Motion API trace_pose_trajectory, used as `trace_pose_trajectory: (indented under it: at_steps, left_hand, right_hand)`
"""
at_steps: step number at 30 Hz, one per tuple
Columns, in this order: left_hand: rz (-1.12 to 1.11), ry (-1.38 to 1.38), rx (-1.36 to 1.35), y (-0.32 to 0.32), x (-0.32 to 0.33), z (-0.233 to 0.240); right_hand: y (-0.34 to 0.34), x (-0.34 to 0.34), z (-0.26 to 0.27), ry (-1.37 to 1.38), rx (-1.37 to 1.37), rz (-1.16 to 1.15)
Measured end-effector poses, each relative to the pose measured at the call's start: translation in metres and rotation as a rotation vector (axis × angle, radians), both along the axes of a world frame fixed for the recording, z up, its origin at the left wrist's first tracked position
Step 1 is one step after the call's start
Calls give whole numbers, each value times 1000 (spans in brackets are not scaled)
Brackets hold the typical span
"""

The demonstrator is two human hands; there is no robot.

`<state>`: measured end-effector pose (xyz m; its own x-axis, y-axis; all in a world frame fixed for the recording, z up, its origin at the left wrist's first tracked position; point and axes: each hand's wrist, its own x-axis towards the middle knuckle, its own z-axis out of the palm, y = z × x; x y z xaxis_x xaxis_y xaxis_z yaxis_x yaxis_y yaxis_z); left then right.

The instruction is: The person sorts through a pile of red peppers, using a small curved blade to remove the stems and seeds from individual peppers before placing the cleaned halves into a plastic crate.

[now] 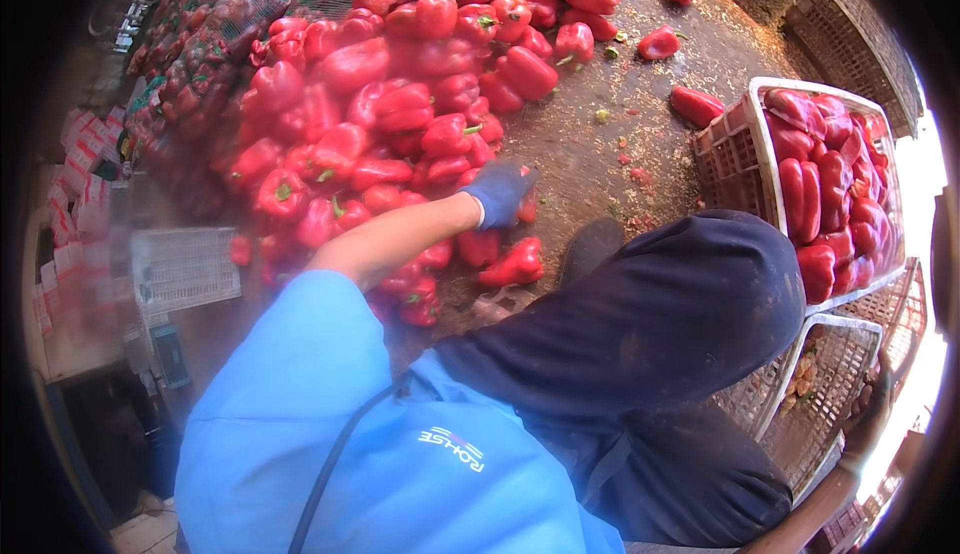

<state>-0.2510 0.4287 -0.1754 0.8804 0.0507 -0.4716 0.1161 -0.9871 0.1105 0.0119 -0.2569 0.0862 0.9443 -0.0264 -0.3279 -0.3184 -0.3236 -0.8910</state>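
My left hand (506, 194), in a blue glove, reaches over the right edge of a large heap of red bell peppers (405, 107). Its fingers curl round a red bell pepper (528, 207), partly hidden by the glove. Another pepper (514, 263) lies just below it. At the lower right, my right hand (870, 411), in a dark glove, grips the side rim of a white plastic crate (840, 319) with some brownish bits inside. Above that crate stands a tilted white crate (759, 115) filled with red peppers, beside my bent knee.
Single peppers (660, 42) lie on the dirty floor (600, 126), among seeds and scraps. Filled net sacks (217, 36) are piled at the upper left. More crates (855, 36) stand at the upper right, and a pale crate (187, 269) at the left.
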Motion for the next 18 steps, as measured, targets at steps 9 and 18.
trace_pose_trajectory:
  at_steps: [9,18]
  left_hand:
    - [692,-234,-1002,32,19,-2]
    - [615,-44,-2304,33,91,154]
  right_hand:
    - [15,13,-12,66,62,-117]
    - [102,-25,-9,-174,-72,228]
